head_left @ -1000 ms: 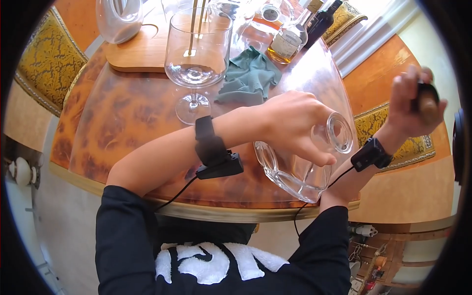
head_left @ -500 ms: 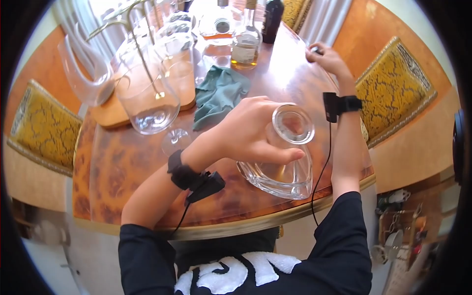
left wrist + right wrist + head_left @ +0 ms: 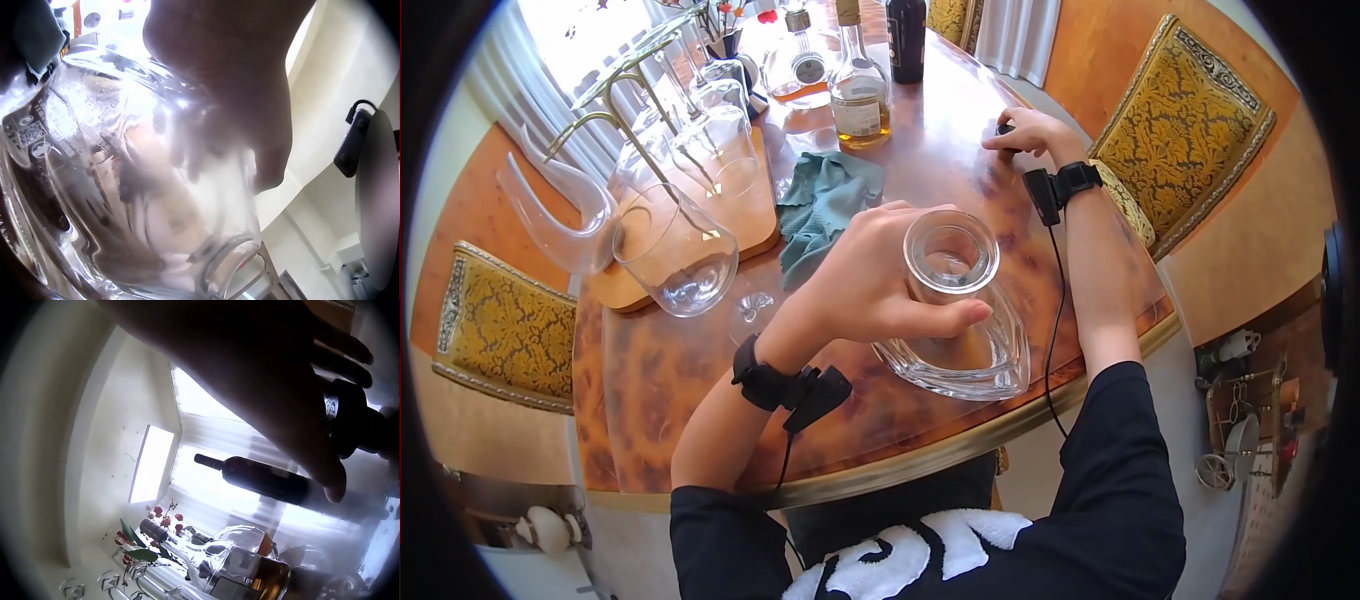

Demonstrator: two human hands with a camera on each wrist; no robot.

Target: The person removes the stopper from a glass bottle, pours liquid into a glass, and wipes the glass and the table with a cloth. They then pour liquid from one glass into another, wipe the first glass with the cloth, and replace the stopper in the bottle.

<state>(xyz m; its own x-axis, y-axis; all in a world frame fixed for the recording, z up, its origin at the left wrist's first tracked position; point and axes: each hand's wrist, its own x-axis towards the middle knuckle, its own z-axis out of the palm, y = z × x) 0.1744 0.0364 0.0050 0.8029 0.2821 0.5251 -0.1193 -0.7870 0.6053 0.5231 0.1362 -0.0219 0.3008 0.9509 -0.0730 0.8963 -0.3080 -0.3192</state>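
My left hand (image 3: 865,275) is wrapped round the neck of a clear glass bottle (image 3: 990,370) with a wide, heavy base, near the table's front edge. The bottle's round mouth is open toward the head camera. In the left wrist view, printing and a small square code show on its glass (image 3: 69,125). At the table's right side, my right hand (image 3: 1040,132) pinches a dark bottle stopper (image 3: 347,419) low over the tabletop. Fingers lie on one side of the stopper and the thumb on the other.
A crumpled green cloth (image 3: 825,205) lies beyond the left hand. Left of it are a large wine glass (image 3: 675,265), a wooden board (image 3: 625,290) with a brass glass rack, and a curved decanter (image 3: 565,235). A liquor bottle (image 3: 860,110) and a dark wine bottle (image 3: 907,40) stand behind.
My right hand has swung from the far right, raised, down to the tabletop's right side with the stopper. My left hand keeps its grip on the bottle neck. The head view has turned right.
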